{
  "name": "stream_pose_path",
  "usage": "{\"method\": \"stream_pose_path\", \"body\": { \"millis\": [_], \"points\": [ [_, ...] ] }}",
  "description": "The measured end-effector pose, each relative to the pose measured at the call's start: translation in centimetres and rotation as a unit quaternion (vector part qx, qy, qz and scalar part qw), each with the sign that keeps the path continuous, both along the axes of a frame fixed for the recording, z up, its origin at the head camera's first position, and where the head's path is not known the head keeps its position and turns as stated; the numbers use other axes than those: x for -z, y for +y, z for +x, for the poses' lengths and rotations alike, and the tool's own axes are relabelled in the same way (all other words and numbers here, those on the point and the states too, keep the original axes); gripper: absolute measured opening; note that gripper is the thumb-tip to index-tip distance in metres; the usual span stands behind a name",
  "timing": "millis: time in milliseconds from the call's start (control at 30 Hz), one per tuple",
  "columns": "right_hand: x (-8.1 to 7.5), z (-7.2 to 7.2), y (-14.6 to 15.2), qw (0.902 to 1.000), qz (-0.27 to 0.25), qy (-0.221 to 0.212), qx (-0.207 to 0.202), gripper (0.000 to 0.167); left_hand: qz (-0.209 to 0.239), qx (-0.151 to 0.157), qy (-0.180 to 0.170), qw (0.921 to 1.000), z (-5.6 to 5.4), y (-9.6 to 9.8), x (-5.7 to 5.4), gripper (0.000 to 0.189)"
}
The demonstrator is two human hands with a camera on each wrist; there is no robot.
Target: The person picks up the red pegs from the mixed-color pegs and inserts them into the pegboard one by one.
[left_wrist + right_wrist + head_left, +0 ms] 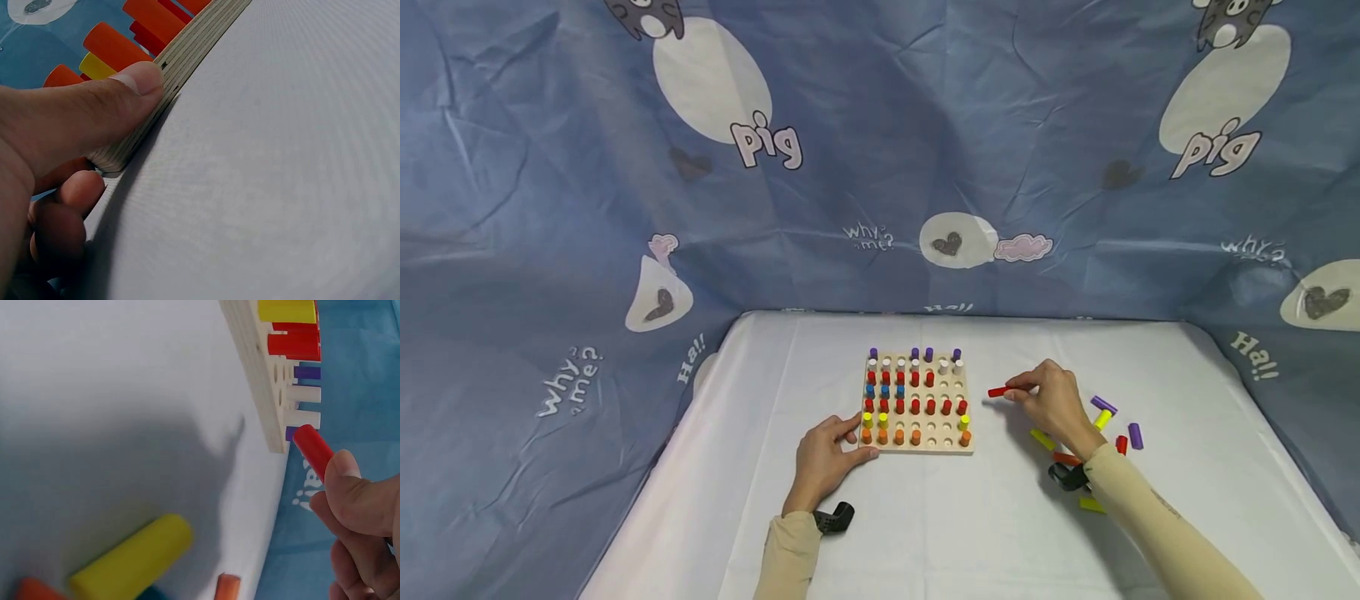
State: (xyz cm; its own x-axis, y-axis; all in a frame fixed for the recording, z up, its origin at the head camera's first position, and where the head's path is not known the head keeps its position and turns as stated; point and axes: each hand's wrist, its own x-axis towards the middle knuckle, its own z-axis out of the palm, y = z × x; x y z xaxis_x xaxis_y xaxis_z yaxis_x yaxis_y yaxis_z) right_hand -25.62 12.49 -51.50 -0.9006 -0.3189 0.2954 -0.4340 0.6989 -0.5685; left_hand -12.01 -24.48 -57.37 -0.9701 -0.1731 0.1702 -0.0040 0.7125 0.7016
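Observation:
A square wooden pegboard (925, 451) lies on the table, with rows of purple, white, red, blue, yellow and orange pegs standing in it and some bare holes toward its right side. My left hand (823, 460) holds its near left corner. In the left wrist view, the thumb (134, 81) presses the board's edge while the other fingers curl by the corner. Right of the board, my right hand (1051, 402) pinches a red peg (314, 450) between thumb and fingers. This peg is apart from the board, pointing toward it.
Loose pegs lie on the white table cover (1000, 533) around my right forearm: a purple peg (1136, 436), a red peg (1122, 444), a yellow peg (1092, 505) and several others, some partly hidden. A blue printed cloth (865, 183) hangs behind and beside the table.

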Motion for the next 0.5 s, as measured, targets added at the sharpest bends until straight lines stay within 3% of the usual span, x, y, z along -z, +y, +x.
{"method": "stream_pose_path", "body": {
  "millis": [500],
  "points": [
    [-1.2, -2.2, -2.8, 0.9993, 0.014, 0.004, -0.035, 0.009, 0.007, -0.001, -0.002, 1.0000, 0.0, 0.0, 0.0, 0.070]
  ]
}}
